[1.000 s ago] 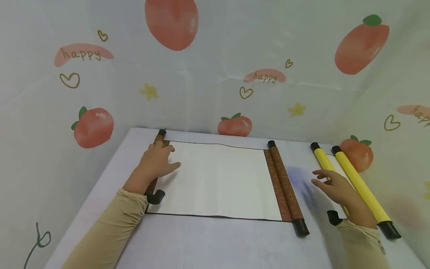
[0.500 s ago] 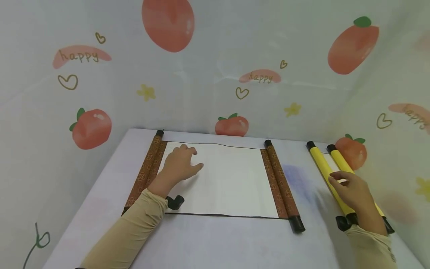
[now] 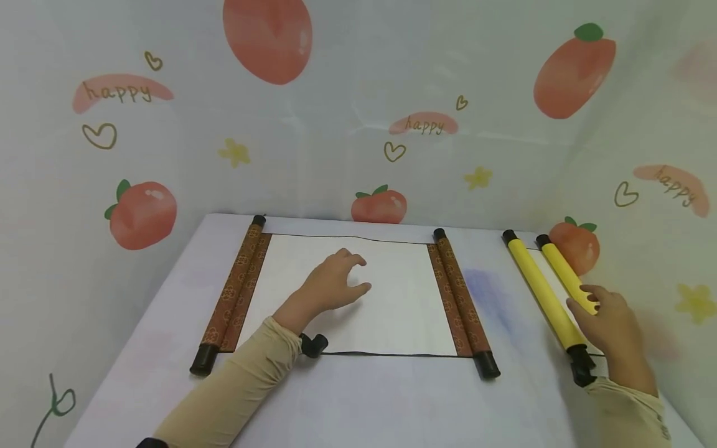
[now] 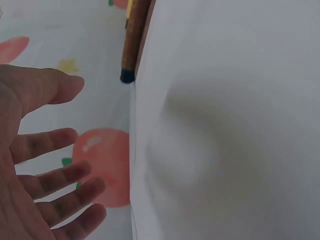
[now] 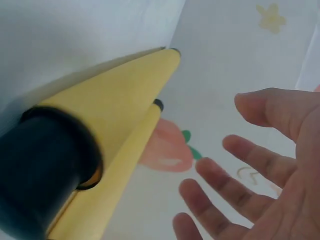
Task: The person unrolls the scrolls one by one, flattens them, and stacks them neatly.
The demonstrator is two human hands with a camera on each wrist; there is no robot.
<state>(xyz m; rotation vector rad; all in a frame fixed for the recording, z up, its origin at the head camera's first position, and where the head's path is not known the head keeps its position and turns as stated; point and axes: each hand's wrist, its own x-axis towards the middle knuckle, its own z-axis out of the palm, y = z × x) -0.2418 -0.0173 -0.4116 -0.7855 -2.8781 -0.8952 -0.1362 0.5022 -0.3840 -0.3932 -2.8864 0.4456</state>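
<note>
Facing a fruit-printed backdrop (image 3: pixel 325 143) across my white table (image 3: pixel 358 404), I hover empty-handed: relaxed left hand (image 3: pixel 333 283) above paper (image 3: pixel 406 305), right hand (image 3: pixel 613 320) beside 2 yellow rollers (image 3: pixel 541 292).

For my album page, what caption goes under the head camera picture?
Left hand above the open brown scroll, right hand near the yellow scroll.
</note>
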